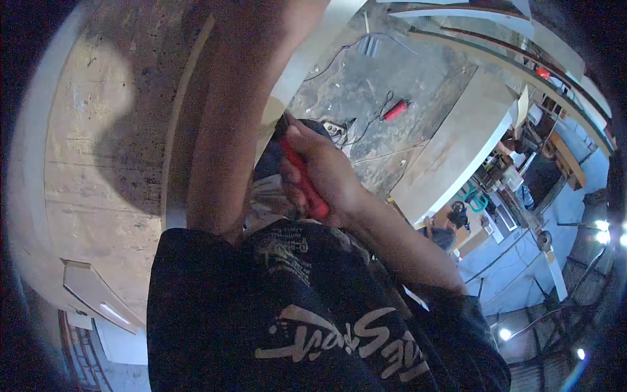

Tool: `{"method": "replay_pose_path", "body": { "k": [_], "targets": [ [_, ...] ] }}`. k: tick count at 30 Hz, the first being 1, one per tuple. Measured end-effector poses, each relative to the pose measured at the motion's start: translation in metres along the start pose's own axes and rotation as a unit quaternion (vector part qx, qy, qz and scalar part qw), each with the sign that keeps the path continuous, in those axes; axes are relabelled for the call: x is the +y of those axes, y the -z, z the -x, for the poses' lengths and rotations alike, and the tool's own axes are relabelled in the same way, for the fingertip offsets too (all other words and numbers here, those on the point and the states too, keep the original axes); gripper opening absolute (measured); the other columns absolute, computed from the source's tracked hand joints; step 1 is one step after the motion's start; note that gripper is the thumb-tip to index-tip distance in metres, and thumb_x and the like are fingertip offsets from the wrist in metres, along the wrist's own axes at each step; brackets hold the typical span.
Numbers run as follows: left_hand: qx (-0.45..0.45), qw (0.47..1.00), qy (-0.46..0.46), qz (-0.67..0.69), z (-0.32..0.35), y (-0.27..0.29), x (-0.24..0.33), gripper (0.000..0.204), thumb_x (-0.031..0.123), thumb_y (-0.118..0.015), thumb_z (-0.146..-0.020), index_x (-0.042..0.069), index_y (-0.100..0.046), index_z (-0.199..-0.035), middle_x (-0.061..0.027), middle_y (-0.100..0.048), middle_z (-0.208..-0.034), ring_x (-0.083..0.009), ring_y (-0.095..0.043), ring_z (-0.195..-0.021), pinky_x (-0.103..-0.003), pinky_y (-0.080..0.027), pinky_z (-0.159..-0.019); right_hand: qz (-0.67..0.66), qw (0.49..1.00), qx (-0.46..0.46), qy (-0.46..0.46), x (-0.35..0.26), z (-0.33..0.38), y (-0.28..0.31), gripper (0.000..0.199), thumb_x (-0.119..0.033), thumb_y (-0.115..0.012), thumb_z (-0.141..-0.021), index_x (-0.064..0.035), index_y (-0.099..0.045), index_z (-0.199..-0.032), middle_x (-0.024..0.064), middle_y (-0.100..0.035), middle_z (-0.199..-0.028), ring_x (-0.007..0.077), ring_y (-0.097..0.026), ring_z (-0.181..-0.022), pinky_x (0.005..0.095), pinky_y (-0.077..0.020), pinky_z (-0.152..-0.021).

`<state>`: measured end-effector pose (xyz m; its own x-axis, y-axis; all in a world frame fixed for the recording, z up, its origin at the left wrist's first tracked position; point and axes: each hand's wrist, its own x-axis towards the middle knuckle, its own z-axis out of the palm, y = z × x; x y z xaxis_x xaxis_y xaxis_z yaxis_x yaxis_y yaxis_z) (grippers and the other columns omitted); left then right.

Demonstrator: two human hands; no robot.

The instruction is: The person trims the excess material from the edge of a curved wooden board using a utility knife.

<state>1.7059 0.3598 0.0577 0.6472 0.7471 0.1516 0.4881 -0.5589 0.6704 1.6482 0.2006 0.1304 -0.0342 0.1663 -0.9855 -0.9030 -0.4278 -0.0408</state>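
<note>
One broad, brown wooden surface (85, 150), scuffed and blotched, takes up the left side of the view, with a dark shadow (127, 137) cast across it. To the right spreads a stained grey floor (418, 68), where a red cylindrical object (395, 110) lies near a thin dark cable (375, 121). Beyond it a long pale board (450, 144) slants across, and farther off stand a cluttered work area with a green item (477, 198) and a few bright lamps (505, 334). The left forearm (235, 124) stretches up past the top edge, so the left hand is out of sight and I cannot tell how open it is or what it touches. The right hand (330, 166) is closed around a red-handled tool (300, 171) in front of the black T-shirt (209, 307). Its dark end sits beside a pale strip (333, 29); whether they touch is unclear.
</note>
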Motion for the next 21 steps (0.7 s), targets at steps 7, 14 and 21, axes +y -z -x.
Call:
{"method": "replay_pose_path", "body": {
  "k": [7, 14, 21],
  "targets": [
    [-0.003, 1.000, -0.011, 0.005, 0.003, 0.000, 0.006, 0.058, 0.019, -0.075, -0.085, -0.003, -0.051, -0.132, -0.0255, -0.064, -0.118, -0.0410, -0.063, -0.111, -0.047, -0.049, -0.095, -0.034, 0.999, 0.031, 0.003, 0.019, 0.022, -0.010, 0.047, -0.035, -0.033, -0.108, -0.0222, -0.031, -0.153, 0.0013, -0.044, -0.058, 0.0160, -0.040, -0.035, 0.0285, -0.0381, -0.033],
    [-0.066, 0.998, 0.004, -0.002, 0.000, 0.015, 0.001, 0.056, 0.017, -0.072, -0.087, -0.002, -0.050, -0.135, -0.0267, -0.064, -0.117, -0.0423, -0.063, -0.110, -0.049, -0.051, -0.093, -0.017, 1.000, 0.005, -0.007, 0.021, 0.051, 0.006, 0.046, -0.035, -0.033, -0.108, -0.0209, -0.031, -0.152, 0.0018, -0.045, -0.059, 0.0164, -0.041, -0.035, 0.0289, -0.0381, -0.033],
    [-0.055, 0.994, -0.043, 0.090, 0.001, 0.015, -0.005, 0.055, 0.014, -0.068, -0.088, -0.001, -0.048, -0.137, -0.0284, -0.063, -0.117, -0.0426, -0.062, -0.111, -0.052, -0.050, -0.094, -0.083, 0.996, -0.006, -0.036, 0.024, -0.003, -0.001, 0.028, -0.032, -0.034, -0.108, -0.0149, -0.048, -0.125, 0.0027, -0.045, -0.058, 0.0170, -0.041, -0.034, 0.0301, -0.0371, -0.032]
  ]
}}
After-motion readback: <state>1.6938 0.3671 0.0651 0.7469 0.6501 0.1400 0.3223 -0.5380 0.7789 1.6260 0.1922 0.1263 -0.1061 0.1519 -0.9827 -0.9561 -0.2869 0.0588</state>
